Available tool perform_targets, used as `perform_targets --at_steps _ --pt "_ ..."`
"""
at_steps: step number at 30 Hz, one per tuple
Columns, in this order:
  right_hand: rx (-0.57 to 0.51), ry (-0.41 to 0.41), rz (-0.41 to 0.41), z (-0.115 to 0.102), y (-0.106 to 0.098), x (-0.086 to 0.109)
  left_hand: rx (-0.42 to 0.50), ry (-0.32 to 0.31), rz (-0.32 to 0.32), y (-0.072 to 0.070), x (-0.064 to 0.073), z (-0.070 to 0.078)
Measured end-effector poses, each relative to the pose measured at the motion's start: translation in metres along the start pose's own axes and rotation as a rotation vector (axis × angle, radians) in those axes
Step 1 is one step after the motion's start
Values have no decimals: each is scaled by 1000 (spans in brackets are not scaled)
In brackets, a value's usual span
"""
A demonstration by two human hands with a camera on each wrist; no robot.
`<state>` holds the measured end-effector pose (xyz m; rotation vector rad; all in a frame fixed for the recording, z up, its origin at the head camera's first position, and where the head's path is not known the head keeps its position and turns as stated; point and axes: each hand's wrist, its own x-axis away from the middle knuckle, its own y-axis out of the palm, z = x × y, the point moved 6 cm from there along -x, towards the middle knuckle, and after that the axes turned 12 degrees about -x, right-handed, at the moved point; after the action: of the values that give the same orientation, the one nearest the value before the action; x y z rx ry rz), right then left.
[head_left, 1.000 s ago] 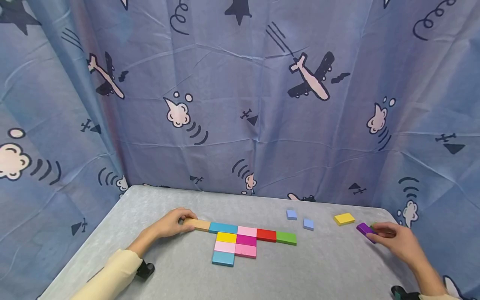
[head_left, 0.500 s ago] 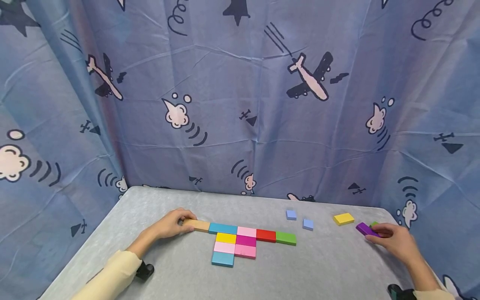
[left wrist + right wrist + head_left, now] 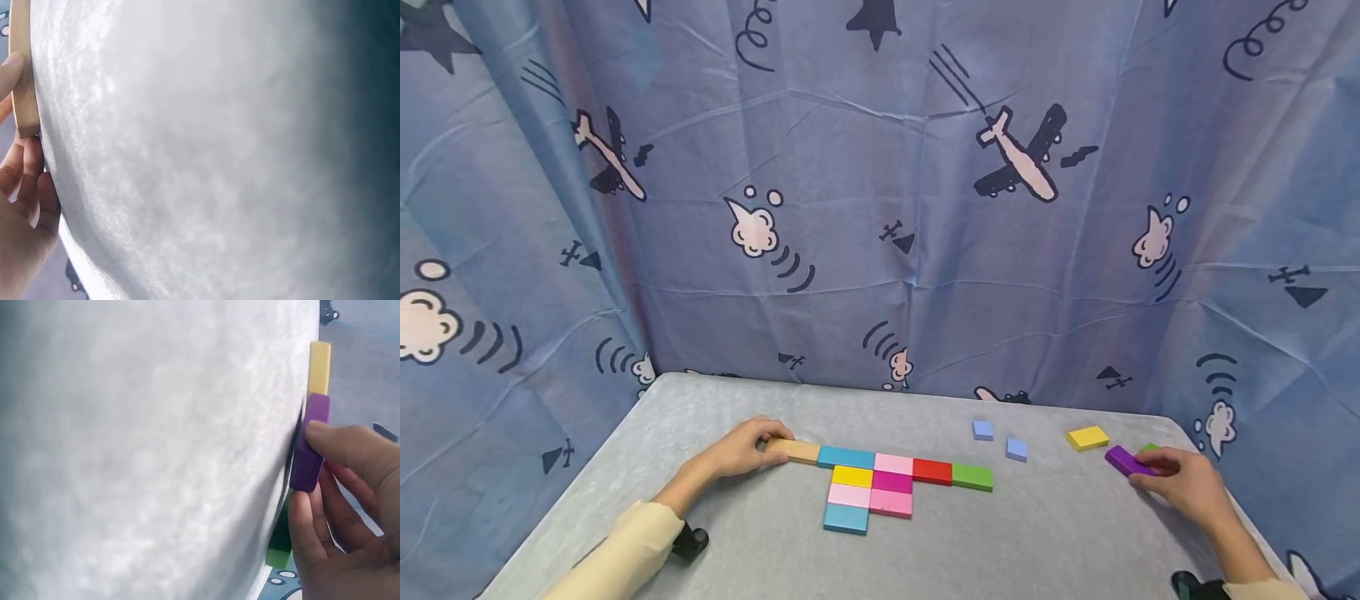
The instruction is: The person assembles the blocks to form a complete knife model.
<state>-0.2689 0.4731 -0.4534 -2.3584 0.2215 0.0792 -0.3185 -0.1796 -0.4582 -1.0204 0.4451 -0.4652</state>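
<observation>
purple block held in a pinch by right hand, at right side of grey table, contact with table unclear. partly behind same hand, green block; just left of purple, yellow block. tan block gripped by left hand, at left end of row of coloured blocks. nearer, against row, cluster of five blocks. behind row's right end, two light-blue blocks, apart.

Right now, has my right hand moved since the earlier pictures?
Yes: in the head view, your right hand has shifted slightly left, judged against the stationary yellow block.
</observation>
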Motion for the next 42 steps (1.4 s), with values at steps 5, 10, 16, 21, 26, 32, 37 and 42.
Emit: perform_targets --at_steps 5,10,16,21,26,32,37,42 --pt "-64 -65 -54 -15 5 5 4 0 2 -1 0 0" --pt "-130 -126 -104 -38 14 11 2 3 2 0 0 0" --pt "-209 -162 -172 -62 29 15 3 7 3 1 1 0" --pt "-267 -123 -249 -77 46 20 2 7 1 0 1 0" --pt "-350 -135 -340 -93 64 25 3 9 2 0 1 0" --pt "-390 -197 -445 -115 86 33 -6 19 13 2 1 -1" --pt "-389 -261 -512 -132 101 42 -8 26 16 2 0 -2" --pt "-419 -333 -588 -149 116 51 1 21 12 1 0 -2"
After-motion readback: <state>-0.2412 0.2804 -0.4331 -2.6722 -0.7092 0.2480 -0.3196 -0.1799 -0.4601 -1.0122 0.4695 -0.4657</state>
